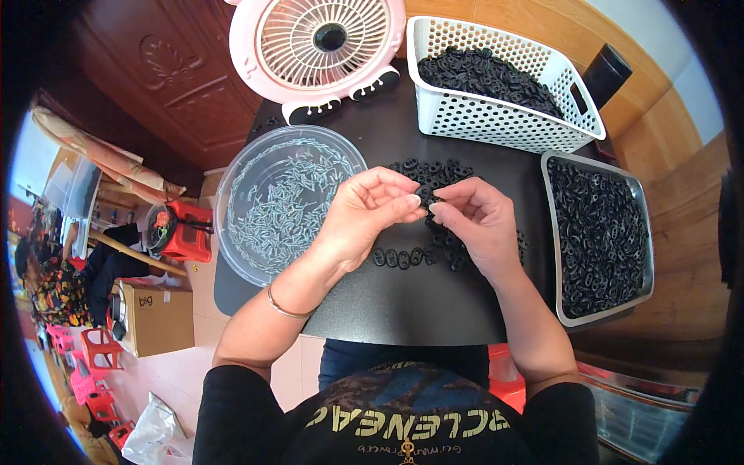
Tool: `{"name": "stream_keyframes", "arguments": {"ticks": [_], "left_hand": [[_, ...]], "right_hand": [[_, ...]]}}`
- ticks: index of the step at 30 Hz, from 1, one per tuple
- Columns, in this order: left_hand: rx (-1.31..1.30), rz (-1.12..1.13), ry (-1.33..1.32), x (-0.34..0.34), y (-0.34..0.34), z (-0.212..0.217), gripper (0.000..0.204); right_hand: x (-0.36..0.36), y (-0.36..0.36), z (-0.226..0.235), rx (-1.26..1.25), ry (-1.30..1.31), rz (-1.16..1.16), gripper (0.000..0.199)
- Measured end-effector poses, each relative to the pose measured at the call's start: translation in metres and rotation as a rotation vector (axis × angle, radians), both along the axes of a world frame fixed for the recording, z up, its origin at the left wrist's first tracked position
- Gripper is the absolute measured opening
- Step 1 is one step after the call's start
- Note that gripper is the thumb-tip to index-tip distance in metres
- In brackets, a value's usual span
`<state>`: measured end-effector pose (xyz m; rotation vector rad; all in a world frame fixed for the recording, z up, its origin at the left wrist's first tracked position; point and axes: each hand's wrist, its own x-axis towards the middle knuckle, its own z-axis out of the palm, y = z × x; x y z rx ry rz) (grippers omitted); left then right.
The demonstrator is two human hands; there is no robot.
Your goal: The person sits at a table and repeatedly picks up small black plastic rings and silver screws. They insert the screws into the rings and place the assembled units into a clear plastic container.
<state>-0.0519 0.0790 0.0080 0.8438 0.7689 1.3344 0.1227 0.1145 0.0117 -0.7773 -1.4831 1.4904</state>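
Observation:
My left hand point(370, 208) and my right hand point(479, 221) meet above the dark table, thumbs and fingertips pinched. Between them is a small black piece point(425, 195), mostly covered by the fingers; it resembles the loose black oval pieces with two holes. Behind and beside my right hand lies a pile of these black pieces point(442, 170). A short row of black pieces point(397, 258) lies side by side near my left wrist. Left of my left hand, a round clear plastic tub point(226, 186) holds many short silvery pins point(291, 198).
A white perforated basket point(496, 120) with black pieces stands at the back right. At the right is a metal tray point(549, 232) full of black pieces. A pink fan point(240, 46) stands at the back. Beyond the left edge are a cardboard box point(159, 318) and a seated person point(62, 287).

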Motion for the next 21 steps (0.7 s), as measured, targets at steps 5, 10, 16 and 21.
{"name": "stream_keyframes", "arguments": {"ticks": [5, 10, 16, 21], "left_hand": [[0.03, 0.014, 0.065, 0.0027, -0.0015, 0.0014, 0.011], [0.034, 0.011, 0.052, 0.0033, -0.0011, 0.0005, 0.011], [0.024, -0.006, 0.048, 0.0028, -0.002, 0.001, 0.011], [0.026, -0.001, 0.082, 0.0018, -0.0025, 0.0006, 0.01]], "right_hand": [[-0.0002, -0.0008, -0.0001, -0.028, -0.013, 0.003, 0.014], [-0.0009, -0.0011, -0.0008, -0.037, -0.013, -0.009, 0.015], [-0.0015, -0.0022, -0.0012, -0.011, 0.02, 0.003, 0.015], [-0.0027, -0.0035, -0.0004, -0.021, 0.042, 0.002, 0.014]]}}
